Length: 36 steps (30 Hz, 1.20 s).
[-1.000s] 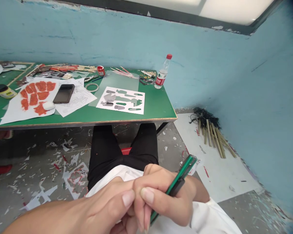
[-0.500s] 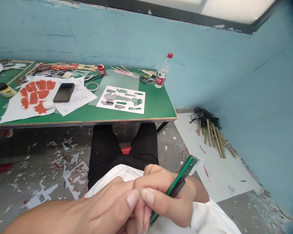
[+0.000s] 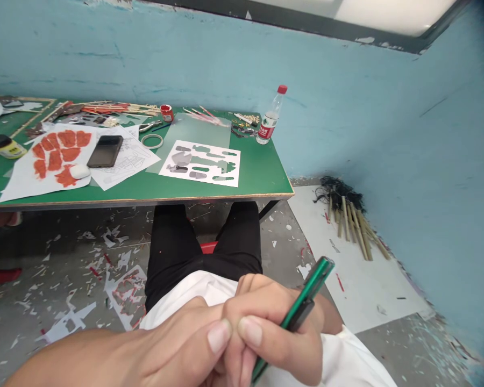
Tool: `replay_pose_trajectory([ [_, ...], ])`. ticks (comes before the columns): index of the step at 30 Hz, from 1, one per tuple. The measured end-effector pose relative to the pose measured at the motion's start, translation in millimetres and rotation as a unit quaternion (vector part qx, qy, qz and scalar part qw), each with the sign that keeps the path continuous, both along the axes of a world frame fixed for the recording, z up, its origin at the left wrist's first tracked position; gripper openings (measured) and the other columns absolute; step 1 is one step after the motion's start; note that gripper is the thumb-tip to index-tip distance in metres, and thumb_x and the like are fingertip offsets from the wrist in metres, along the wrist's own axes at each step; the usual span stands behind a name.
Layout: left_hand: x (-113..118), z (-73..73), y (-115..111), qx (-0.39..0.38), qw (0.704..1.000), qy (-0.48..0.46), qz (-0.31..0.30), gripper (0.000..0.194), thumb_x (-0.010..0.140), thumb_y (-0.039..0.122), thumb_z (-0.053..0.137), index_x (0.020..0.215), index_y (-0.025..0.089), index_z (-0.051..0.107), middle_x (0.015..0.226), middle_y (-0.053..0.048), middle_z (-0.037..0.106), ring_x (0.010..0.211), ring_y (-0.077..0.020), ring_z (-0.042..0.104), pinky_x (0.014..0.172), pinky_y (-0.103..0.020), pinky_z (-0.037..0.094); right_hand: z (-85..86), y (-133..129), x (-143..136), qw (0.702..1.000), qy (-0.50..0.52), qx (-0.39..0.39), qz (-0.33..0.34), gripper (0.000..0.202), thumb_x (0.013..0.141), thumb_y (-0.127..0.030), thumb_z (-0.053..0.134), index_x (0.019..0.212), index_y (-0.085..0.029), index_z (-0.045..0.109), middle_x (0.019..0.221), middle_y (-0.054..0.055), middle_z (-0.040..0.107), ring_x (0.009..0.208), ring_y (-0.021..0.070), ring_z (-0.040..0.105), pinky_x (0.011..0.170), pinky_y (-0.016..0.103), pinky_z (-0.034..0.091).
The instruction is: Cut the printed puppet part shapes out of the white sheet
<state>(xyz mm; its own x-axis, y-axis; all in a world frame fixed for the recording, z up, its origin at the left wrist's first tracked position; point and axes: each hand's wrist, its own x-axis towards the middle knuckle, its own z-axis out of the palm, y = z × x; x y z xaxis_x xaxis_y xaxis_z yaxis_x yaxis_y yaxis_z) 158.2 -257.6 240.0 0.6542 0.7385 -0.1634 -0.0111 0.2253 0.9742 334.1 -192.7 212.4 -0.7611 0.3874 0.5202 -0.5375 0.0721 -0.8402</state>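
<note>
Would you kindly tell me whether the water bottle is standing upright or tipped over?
Upright: the water bottle stands on its base, its red cap at the top.

There are 2 hands [image 3: 181, 341] [image 3: 284, 322], 1 green tool [image 3: 313, 279], 1 phone [image 3: 105, 151] and 1 red-capped bottle [image 3: 268, 121]

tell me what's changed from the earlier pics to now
The green tool in the right hand has shifted slightly, its upper end a little to the right. Both thumbs have moved slightly right too. Nothing was visibly taken hold of or let go. The left hand stays against the right, and the bottle, phone and papers lie as before on the table.
</note>
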Motion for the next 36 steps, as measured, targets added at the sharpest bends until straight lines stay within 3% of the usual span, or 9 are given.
replay_pose_trajectory([
  [6, -7, -8.9, -4, 0.018, 0.999, 0.028, 0.001, 0.057, 0.109, 0.067, 0.025, 0.083, 0.023, 0.052, 0.077, 0.001, 0.048, 0.072, -0.0157, 0.039, 0.076, -0.028, 0.043, 1.4, -1, -1, 0.999, -0.029, -0.023, -0.006, 0.031, 0.110, -0.024, 0.037, 0.084, -0.020, 0.051, 0.063, 0.003, 0.069, 0.064, 0.0106, 0.076, 0.064, 0.011, 0.058],
  [9, -10, -18.9, -9, 0.024, 0.999, 0.033, 0.012, 0.058, 0.109, 0.067, 0.024, 0.091, 0.023, 0.057, 0.087, -0.002, 0.057, 0.077, -0.0169, 0.041, 0.083, -0.030, 0.045, 2.0, -2, -1, 0.999, -0.014, -0.035, -0.004, 0.028, 0.109, -0.025, 0.040, 0.084, -0.020, 0.052, 0.061, 0.002, 0.067, 0.062, 0.0103, 0.074, 0.065, 0.011, 0.058],
  [12, -8, -23.3, -12, 0.028, 0.999, 0.022, 0.019, 0.057, 0.110, 0.065, 0.025, 0.089, 0.022, 0.056, 0.085, -0.002, 0.056, 0.077, -0.0169, 0.042, 0.082, -0.030, 0.045, 1.0, -6, 2, 0.999, -0.013, -0.043, -0.006, 0.030, 0.109, -0.023, 0.038, 0.086, -0.019, 0.056, 0.063, 0.002, 0.068, 0.064, 0.0096, 0.074, 0.068, 0.012, 0.060],
  [17, -5, -12.8, -5, 0.028, 0.999, -0.025, 0.031, 0.054, 0.111, 0.060, 0.026, 0.083, 0.021, 0.051, 0.081, 0.002, 0.048, 0.069, -0.0131, 0.037, 0.074, -0.029, 0.039, -3.2, -10, 3, 0.996, -0.050, -0.079, 0.007, 0.038, 0.111, -0.031, 0.035, 0.082, -0.019, 0.056, 0.066, 0.005, 0.070, 0.067, 0.0109, 0.075, 0.073, 0.015, 0.063],
  [21, -5, -6.3, 0, 0.030, 0.999, -0.015, -0.020, 0.051, 0.114, 0.056, 0.024, 0.083, 0.022, 0.046, 0.079, 0.003, 0.044, 0.070, -0.0126, 0.037, 0.072, -0.028, 0.037, -6.2, -3, -2, 0.997, -0.023, -0.064, 0.044, 0.039, 0.111, -0.035, 0.035, 0.080, -0.019, 0.053, 0.063, 0.005, 0.068, 0.064, 0.0104, 0.074, 0.071, 0.013, 0.062],
  [26, 2, -9.3, -4, 0.015, 0.998, -0.053, 0.038, 0.052, 0.111, 0.060, 0.027, 0.080, 0.022, 0.045, 0.075, 0.003, 0.039, 0.063, -0.0122, 0.030, 0.061, -0.030, 0.029, -7.7, -1, -4, 0.998, -0.008, -0.046, 0.032, 0.036, 0.109, -0.032, 0.038, 0.078, -0.021, 0.052, 0.062, 0.004, 0.069, 0.063, 0.0106, 0.074, 0.074, 0.015, 0.063],
  [30, 1, -8.2, -3, 0.002, 0.999, -0.031, 0.013, 0.055, 0.110, 0.064, 0.027, 0.081, 0.022, 0.046, 0.074, 0.003, 0.043, 0.065, -0.0129, 0.035, 0.067, -0.028, 0.038, -8.2, -4, 0, 0.998, -0.027, -0.051, 0.025, 0.037, 0.110, -0.034, 0.038, 0.080, -0.020, 0.054, 0.065, 0.006, 0.072, 0.064, 0.0104, 0.074, 0.073, 0.013, 0.061],
  [33, -1, -7.6, -4, 0.005, 0.999, 0.006, 0.039, 0.058, 0.107, 0.069, 0.028, 0.087, 0.022, 0.056, 0.081, -0.002, 0.053, 0.075, -0.0166, 0.042, 0.075, -0.029, 0.046, -9.6, -5, 2, 0.996, -0.062, -0.047, 0.036, 0.038, 0.111, -0.041, 0.035, 0.084, -0.020, 0.052, 0.067, 0.008, 0.073, 0.066, 0.0118, 0.076, 0.073, 0.015, 0.061],
  [36, -1, -5.9, -4, -0.002, 0.999, 0.024, 0.046, 0.059, 0.106, 0.070, 0.029, 0.089, 0.022, 0.058, 0.081, -0.003, 0.055, 0.078, -0.0178, 0.045, 0.074, -0.029, 0.047, -10.2, -5, 2, 0.997, -0.052, -0.045, 0.032, 0.034, 0.111, -0.037, 0.037, 0.085, -0.021, 0.051, 0.066, 0.007, 0.074, 0.065, 0.0117, 0.076, 0.072, 0.013, 0.061],
])
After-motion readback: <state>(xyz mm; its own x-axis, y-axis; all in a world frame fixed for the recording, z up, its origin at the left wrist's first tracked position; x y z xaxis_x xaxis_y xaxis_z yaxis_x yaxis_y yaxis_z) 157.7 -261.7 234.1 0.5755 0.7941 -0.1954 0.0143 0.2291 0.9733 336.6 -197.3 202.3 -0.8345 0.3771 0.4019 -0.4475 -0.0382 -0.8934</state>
